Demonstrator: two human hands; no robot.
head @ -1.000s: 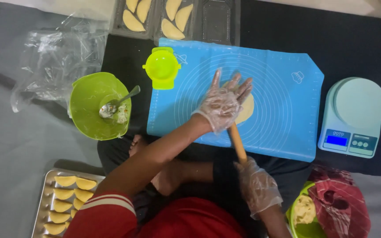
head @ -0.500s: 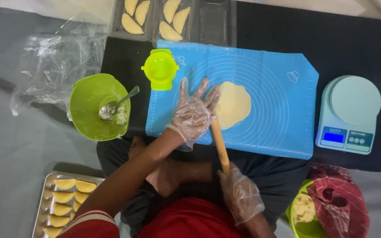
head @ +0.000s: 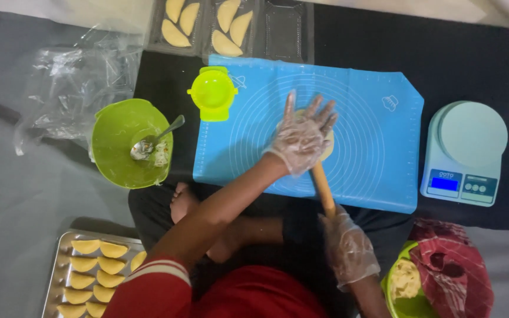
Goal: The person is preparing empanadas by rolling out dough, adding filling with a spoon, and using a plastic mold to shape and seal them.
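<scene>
A wooden rolling pin (head: 321,183) lies across the near part of a blue silicone mat (head: 378,112). My left hand (head: 303,134), in a clear plastic glove, presses flat with spread fingers on the pin's far end, over a thin round of yellow dough (head: 328,144) that is mostly hidden beneath it. Also gloved, my right hand (head: 349,247) rests on the pin's near end, close to my body; how tightly it grips I cannot see.
A green dumpling press (head: 212,92) sits at the mat's left corner. Left of it, a green bowl (head: 119,126) with a spoon (head: 155,141). Folded pastries fill a metal tray (head: 60,265) and clear boxes (head: 201,23). A kitchen scale (head: 463,153) stands right; a dough bowl (head: 405,282) under a red cloth (head: 452,271).
My hands rolled the pin toward me, baring the dough round, then pushed it forward again; my left hand is back over the dough.
</scene>
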